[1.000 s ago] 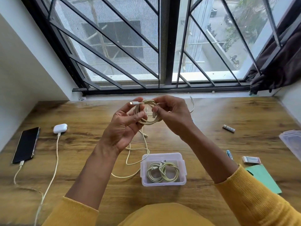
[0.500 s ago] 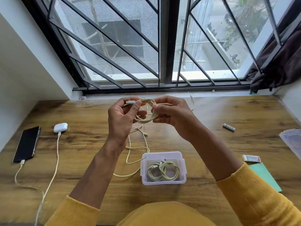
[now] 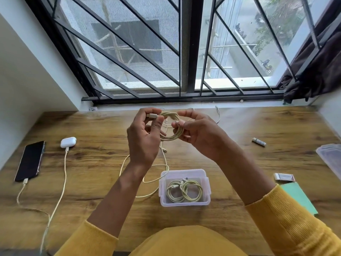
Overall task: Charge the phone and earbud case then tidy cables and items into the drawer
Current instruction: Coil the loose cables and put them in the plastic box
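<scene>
Over the wooden desk, the left hand pinches the plug end of a pale yellow cable between thumb and fingers, while the right hand grips the wound loops of that same cable, its loose tail dropping to the desk beside a clear plastic box that holds two coiled cables. Off to the left lie the phone and the white earbud case, each with a cable plugged in, well apart from the hands.
</scene>
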A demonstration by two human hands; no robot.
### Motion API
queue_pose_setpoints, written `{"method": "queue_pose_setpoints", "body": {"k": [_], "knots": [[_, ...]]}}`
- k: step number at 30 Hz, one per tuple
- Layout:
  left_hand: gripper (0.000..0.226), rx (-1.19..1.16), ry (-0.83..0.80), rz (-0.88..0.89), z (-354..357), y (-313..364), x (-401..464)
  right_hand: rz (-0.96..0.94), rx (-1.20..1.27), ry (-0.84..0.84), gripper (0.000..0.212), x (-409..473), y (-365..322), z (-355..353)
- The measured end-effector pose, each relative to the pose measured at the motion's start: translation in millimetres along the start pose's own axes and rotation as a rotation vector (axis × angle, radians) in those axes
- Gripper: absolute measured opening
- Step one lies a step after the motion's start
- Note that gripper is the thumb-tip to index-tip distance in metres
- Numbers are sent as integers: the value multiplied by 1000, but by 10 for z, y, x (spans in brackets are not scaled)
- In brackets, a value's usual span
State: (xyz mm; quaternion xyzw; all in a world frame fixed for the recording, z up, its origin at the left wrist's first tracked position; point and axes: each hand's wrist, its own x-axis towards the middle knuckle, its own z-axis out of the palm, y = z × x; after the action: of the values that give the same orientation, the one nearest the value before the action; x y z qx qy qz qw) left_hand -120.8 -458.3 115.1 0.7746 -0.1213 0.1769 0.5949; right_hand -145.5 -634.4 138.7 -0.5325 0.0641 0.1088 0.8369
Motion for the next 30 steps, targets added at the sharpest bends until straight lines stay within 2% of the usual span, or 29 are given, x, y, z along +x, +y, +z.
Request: {"method": "queue_pose_setpoints", "body": {"k": [6,9,12,15,18,22,26,30], "knots": [[10,26,12,10,7,3,98,-10,-50,-131,29,2,-28,11],[11,57,34,34,-8,17,79,-8,-83,-137,29,-17,-65,1],[12,87,19,73,-7,46,35,-63,-285,-47,11,-16,-58,-1],[12,116,5,104,13,83,1,-148,-417,96,20,7,-47,41],[11,127,15,124,2,89,16,-165,-464,129,22,5,-75,83],[13,159,10,184,-41,90,47,-142,-484,119,24,-15,-97,106],[15,162,14,222,-63,106,61,-117,-473,99,37,-21,-98,108],[14,146,2,246,-75,100,76,4,-407,-7,31,-7,-127,77]]}}
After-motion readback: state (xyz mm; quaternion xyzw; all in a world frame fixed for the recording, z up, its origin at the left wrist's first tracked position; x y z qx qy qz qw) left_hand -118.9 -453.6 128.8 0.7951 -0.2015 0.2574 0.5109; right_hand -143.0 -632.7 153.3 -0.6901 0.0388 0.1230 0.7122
